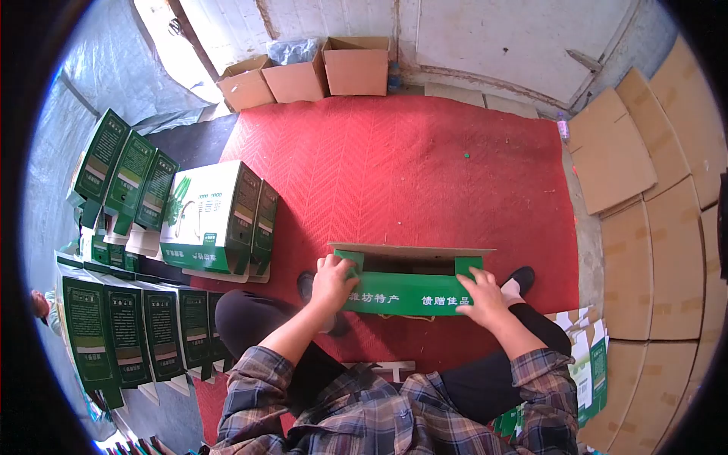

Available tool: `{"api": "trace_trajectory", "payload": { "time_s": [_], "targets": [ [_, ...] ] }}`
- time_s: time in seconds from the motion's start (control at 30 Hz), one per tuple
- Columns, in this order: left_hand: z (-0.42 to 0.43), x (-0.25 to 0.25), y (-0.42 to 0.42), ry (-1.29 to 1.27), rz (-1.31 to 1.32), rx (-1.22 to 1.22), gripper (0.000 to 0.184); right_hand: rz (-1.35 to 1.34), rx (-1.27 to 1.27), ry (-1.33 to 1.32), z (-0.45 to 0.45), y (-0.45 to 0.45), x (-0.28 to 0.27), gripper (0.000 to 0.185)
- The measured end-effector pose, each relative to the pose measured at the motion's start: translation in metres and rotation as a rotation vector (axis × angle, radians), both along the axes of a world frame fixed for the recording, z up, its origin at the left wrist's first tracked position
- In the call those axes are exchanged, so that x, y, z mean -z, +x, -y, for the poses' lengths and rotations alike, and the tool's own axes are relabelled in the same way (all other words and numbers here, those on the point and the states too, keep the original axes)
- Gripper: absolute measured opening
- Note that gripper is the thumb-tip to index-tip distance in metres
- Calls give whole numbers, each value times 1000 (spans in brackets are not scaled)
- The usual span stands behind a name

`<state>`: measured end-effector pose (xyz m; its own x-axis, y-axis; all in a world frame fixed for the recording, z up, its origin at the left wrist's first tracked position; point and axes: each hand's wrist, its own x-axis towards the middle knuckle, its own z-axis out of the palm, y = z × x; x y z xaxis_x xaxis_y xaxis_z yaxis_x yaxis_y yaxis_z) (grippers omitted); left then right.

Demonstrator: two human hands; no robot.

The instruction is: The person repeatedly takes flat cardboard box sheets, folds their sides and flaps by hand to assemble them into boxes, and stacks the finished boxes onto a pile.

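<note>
A green cardboard carton with white lettering stands between my legs, its top partly open onto a dark inside. My left hand is closed around its left end, fingers over the green corner flap. On the opposite end, my right hand grips the carton near the other corner flap, thumb on the lettered front panel. A long brown flap stretches along the carton's far side. What lies inside the carton is hidden in shadow.
Rows of green and white cartons stand to the left. Flattened printed cartons lie by my right knee. Brown boxes are stacked along the right; open brown boxes stand at the back. Red matting covers the floor.
</note>
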<state>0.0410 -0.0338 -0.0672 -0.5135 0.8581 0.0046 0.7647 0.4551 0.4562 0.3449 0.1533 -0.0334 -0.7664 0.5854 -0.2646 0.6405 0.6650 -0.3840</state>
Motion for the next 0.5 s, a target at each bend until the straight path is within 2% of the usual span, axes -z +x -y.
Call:
{"api": "trace_trajectory", "payload": {
  "time_s": [0.03,0.07,0.2,0.23,0.27,0.3,0.37,0.5],
  "targets": [
    [1,4,2,-1,-5,-2,37,32,-65,83,6,-1,-1,79],
    [2,9,2,25,-30,32,36,51,-79,55,10,-2,3,91],
    [4,15,15,2,-55,137,39,150,-96,163,16,-6,15,95],
    [5,6,20,-3,-43,176,43,145,-98,165,16,-6,15,95],
    [7,-1,23,-83,-43,256,63,142,-104,180,16,-7,15,92],
    [8,-9,27,-85,-45,253,63,142,-110,191,17,-7,14,89],
    [11,-19,34,-187,-161,339,80,146,-121,166,15,-9,10,86],
    [12,-11,31,-196,-140,363,82,103,-167,213,14,-8,11,77]
  ]
}}
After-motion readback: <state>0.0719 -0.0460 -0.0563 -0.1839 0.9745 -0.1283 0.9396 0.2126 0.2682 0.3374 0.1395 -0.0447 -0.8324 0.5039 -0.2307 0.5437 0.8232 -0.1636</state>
